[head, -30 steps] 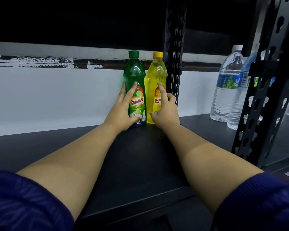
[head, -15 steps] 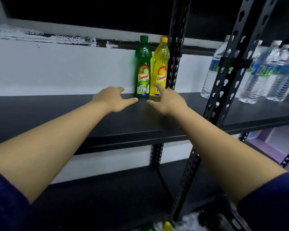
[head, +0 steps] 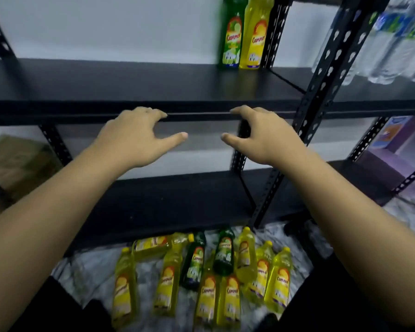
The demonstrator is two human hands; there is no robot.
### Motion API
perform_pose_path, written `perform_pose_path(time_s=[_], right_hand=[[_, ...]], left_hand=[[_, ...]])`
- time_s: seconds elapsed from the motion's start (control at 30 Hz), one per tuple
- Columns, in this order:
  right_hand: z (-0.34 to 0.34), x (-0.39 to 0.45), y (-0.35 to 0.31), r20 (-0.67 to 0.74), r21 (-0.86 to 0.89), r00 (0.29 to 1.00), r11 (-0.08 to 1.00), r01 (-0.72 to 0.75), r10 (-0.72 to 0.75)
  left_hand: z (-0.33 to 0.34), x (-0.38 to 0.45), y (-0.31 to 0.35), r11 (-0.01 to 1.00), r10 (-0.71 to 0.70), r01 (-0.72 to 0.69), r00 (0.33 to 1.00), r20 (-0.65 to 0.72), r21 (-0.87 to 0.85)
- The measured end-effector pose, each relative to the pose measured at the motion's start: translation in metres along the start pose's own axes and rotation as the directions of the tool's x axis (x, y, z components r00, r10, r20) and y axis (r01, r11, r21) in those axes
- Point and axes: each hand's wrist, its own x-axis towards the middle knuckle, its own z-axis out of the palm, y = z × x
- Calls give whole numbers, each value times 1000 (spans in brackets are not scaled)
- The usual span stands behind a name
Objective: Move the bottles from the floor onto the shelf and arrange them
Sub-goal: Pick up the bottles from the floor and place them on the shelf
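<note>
A green bottle [head: 231, 34] and a yellow bottle [head: 255, 34] stand upright side by side at the back of the black shelf [head: 129, 87], beside an upright post. On the floor below lie several yellow bottles [head: 168, 276] and two green bottles [head: 194, 262]. My left hand [head: 137, 135] and my right hand [head: 261, 133] hover in front of the shelf's front edge, fingers loosely curved, holding nothing.
Clear water bottles [head: 388, 44] fill the shelf bay to the right, behind a perforated black post [head: 321, 80]. A lower black shelf [head: 177, 202] sits beneath. A cardboard box [head: 14, 164] is at the left. The floor is covered with a pale marbled sheet [head: 93, 267].
Both hands have let go of the two bottles on the shelf and pulled back to its front edge. My view has tilted down, so the bottles on the floor now show.
</note>
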Motion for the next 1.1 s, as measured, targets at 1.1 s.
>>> perform_pose_path(time_s=[1.1], right_hand=[[397, -152, 49, 700, -92, 649, 939, -331, 298]], left_hand=[[412, -143, -107, 903, -325, 418, 519, 790, 97]])
